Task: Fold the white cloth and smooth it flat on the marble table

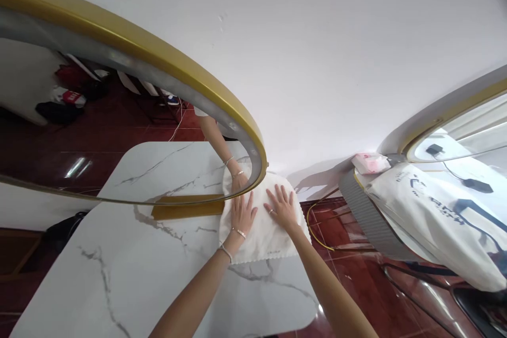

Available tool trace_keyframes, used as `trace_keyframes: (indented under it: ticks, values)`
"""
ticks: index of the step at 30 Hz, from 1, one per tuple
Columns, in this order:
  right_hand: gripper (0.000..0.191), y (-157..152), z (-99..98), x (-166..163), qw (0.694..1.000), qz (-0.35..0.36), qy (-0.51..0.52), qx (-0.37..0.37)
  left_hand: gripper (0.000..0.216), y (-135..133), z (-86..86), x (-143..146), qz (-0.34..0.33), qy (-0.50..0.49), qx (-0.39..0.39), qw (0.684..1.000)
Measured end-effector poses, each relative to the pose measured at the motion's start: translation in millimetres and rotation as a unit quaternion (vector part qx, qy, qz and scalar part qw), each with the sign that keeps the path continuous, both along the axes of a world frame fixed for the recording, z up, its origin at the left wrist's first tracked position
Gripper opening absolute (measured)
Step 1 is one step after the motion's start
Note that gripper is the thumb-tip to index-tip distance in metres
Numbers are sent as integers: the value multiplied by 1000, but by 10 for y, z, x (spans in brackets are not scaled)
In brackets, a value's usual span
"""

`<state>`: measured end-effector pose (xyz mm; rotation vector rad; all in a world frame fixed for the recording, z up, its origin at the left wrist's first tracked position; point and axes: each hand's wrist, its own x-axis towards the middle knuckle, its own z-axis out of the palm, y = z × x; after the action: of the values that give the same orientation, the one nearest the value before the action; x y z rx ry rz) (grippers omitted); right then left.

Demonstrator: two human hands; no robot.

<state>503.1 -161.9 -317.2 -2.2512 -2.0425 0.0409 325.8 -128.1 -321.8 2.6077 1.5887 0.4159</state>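
Observation:
A white cloth with a scalloped edge lies spread on the marbled white tabletop, close against the wall. Pressed flat on its left part is my left hand, fingers stretched out toward the mirror, with bracelets at the wrist. My right hand rests on the upper right of the same cloth, fingers spread, a ring on one finger. Small faint print shows near the cloth's front edge. Whether anything lies beneath the cloth I cannot tell.
A gold-framed mirror overhangs the table and reflects an arm. Behind the cloth's left side sits a gold-brown base. To the right, another table holds a tissue pack and a printed white cloth bag. Red tiled floor lies between the tables.

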Motion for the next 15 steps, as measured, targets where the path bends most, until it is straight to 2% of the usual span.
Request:
trace_keyframes:
  ticks: [3, 8, 10, 12, 15]
  values:
    - [47, -411, -40, -119, 999, -23, 6, 34, 53, -448, -13, -182, -47, -23, 32, 998]
    - [66, -1630, -143, -490, 998, 21, 5, 61, 69, -1557, -11, -738, -71, 1, 60, 996]
    - [72, -1989, -187, -611, 997, 28, 5, 70, 69, -1866, -4, -886, -74, 11, 73, 994]
    - [74, -2149, -230, -679, 997, 29, 3, 77, 69, -1997, -15, -955, -72, 21, 83, 994]
    - [71, -1992, -257, -663, 996, 24, -4, 82, 69, -1821, -52, -917, -73, 32, 91, 993]
